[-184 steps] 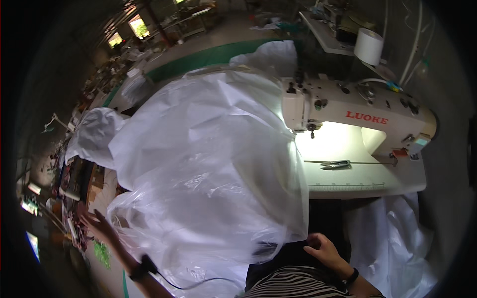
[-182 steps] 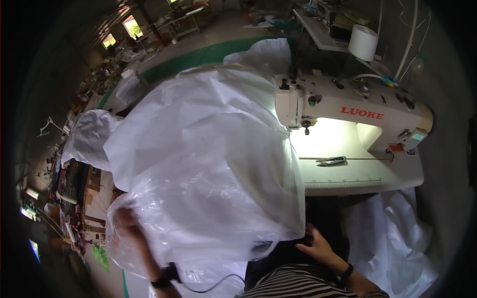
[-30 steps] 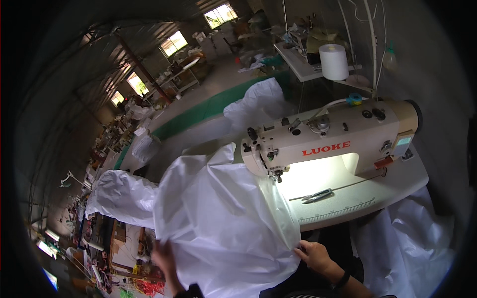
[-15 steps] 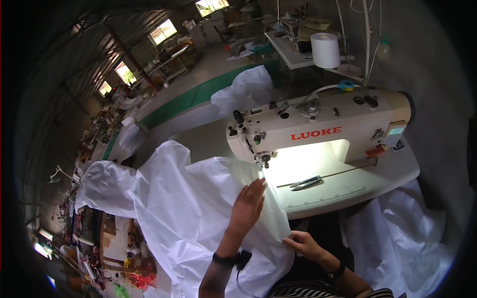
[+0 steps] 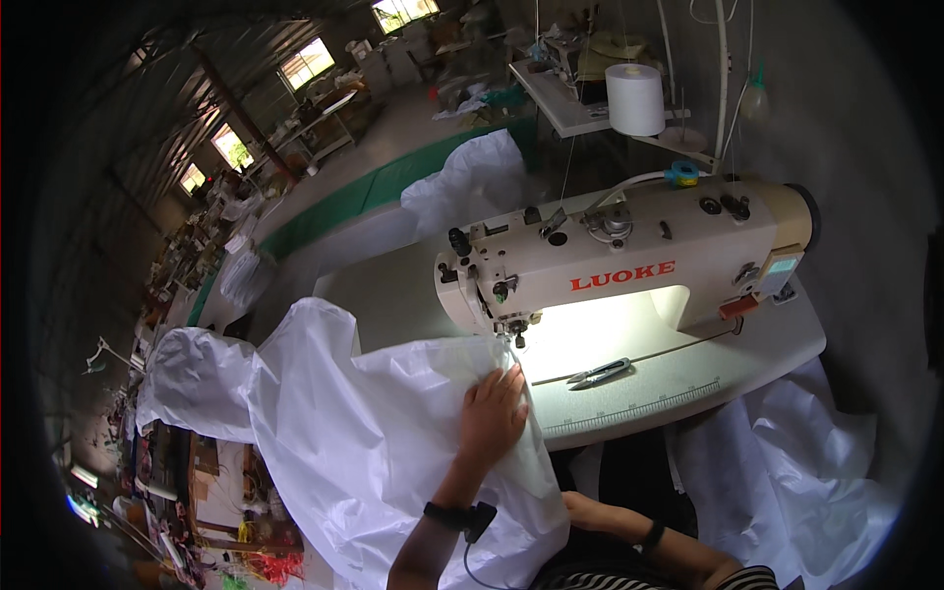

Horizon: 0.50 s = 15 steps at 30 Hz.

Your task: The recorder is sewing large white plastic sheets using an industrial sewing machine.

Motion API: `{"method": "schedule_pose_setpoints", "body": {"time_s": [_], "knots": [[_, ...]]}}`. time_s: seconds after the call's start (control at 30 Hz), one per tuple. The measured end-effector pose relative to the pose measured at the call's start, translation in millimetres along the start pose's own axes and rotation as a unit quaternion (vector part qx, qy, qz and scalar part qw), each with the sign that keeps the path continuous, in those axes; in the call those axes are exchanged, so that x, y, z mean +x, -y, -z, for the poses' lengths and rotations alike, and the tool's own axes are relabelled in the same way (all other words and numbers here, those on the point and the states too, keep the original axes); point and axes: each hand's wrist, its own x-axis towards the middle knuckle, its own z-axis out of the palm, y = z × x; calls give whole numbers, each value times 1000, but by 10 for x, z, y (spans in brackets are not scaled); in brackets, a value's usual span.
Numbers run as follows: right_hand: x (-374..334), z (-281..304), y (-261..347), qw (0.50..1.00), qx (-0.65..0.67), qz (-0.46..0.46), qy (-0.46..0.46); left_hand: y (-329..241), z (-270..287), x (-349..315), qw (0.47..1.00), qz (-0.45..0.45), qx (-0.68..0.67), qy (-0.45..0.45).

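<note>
A large white sheet (image 5: 383, 423), thin and slightly shiny, spreads over the left of the sewing machine bed and hangs toward me. Its right edge runs up to the needle and presser foot (image 5: 516, 332) of the white sewing machine (image 5: 610, 256). Flat on the sheet, just on my side of the presser foot, my left hand (image 5: 495, 415) lies with fingers stretched out. Lower down, my right hand (image 5: 590, 513) is closed at the sheet's right edge, its fingertips partly hidden by the material. Thread snips (image 5: 600, 375) rest on the machine bed, right of the needle.
A white thread cone (image 5: 635, 100) stands behind the machine. More white material (image 5: 787, 472) hangs at the right, and another white bundle (image 5: 467, 182) lies beyond the machine. At the lower left are a wooden frame and tangled coloured strands (image 5: 275, 565).
My right hand has moved down toward my body along the sheet's edge. My left hand stays flat by the presser foot, its fingers turned a little. The whole view has shifted slightly.
</note>
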Motion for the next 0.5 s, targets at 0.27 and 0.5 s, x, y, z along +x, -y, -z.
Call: {"method": "schedule_pose_setpoints", "body": {"time_s": [0.27, 0.5], "knots": [[199, 328, 1260, 685, -574, 136, -428, 113, -50, 75, 994, -17, -99, -34], [855, 496, 1155, 637, -651, 117, -395, 284, -2, 242, 991, 12, -134, -5]]}}
